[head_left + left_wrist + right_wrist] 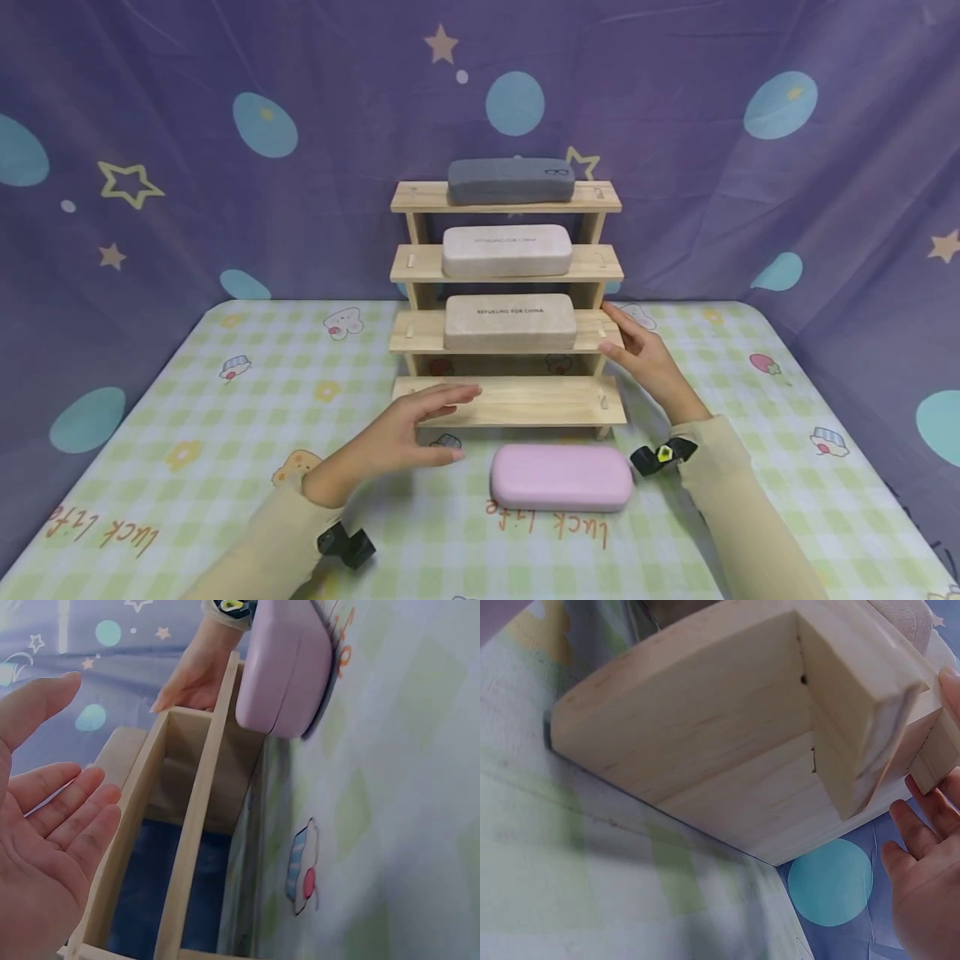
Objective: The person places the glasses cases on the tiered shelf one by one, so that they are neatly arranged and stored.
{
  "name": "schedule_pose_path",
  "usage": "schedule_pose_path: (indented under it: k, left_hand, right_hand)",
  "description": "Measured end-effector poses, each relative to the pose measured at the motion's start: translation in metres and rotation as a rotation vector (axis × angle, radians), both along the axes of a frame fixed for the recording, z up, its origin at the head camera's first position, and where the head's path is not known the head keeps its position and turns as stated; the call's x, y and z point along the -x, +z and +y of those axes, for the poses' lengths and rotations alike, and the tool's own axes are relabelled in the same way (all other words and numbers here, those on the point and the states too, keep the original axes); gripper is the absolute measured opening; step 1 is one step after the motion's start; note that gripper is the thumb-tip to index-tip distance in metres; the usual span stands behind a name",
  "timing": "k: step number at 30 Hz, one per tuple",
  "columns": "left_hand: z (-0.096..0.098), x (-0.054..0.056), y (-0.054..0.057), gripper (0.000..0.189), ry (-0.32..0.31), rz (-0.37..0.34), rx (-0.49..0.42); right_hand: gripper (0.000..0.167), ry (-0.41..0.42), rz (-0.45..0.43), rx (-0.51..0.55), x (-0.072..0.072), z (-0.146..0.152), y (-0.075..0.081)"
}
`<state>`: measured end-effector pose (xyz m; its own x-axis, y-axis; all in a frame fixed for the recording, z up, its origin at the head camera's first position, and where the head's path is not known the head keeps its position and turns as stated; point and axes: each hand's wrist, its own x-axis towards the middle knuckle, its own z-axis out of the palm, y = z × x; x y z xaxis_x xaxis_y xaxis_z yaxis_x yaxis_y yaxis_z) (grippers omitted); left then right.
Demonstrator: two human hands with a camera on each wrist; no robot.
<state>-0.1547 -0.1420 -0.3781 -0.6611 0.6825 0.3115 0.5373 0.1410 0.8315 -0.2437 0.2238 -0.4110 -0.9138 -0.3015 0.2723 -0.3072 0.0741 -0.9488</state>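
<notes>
A wooden stepped rack (510, 402) with several tiers stands at the back of the table. A dark grey glasses case (510, 183) lies on its top step, a whitish case (507, 252) on the step below, and a beige case (510, 325) with printed lettering under that. My right hand (647, 358) grips the right end of the beige case's step, thumb in front and fingers behind. Over the bottom step's left front hovers my left hand (408, 429), fingers extended and holding nothing. On the cloth before the rack lies a pink glasses case (562, 478).
A green-and-white checked cloth (247, 425) with cartoon prints covers the table. Behind it hangs a purple curtain (330, 208) with stars and blue ovals, close to the back of the rack. Both wrists carry black straps.
</notes>
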Motion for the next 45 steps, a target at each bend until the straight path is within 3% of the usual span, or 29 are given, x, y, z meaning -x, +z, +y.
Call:
schedule_pose_path:
  k: [8,15,19,32,45]
  left_hand:
    - [0.009,-0.008,-0.008,0.064,0.001,-0.044,0.030]
    - [0.017,-0.010,-0.019,0.064,-0.015,-0.045,0.057]
    - [0.022,-0.012,-0.024,0.064,-0.008,-0.083,0.077]
    - [0.037,-0.017,-0.042,0.064,-0.053,-0.163,0.008]
    - [0.049,-0.020,-0.046,0.063,0.009,-0.306,0.039]
  right_hand:
    - [0.062,-0.009,-0.004,-0.007,0.000,-0.001,0.000]
    - [0.061,-0.019,-0.010,-0.011,0.000,-0.001,-0.001]
    - [0.061,-0.020,-0.009,-0.013,0.000,-0.001,0.000]
    - [0.061,-0.009,-0.008,0.000,0.001,-0.001,-0.001]
    - [0.061,0.000,-0.008,-0.001,0.001,0.000,-0.002]
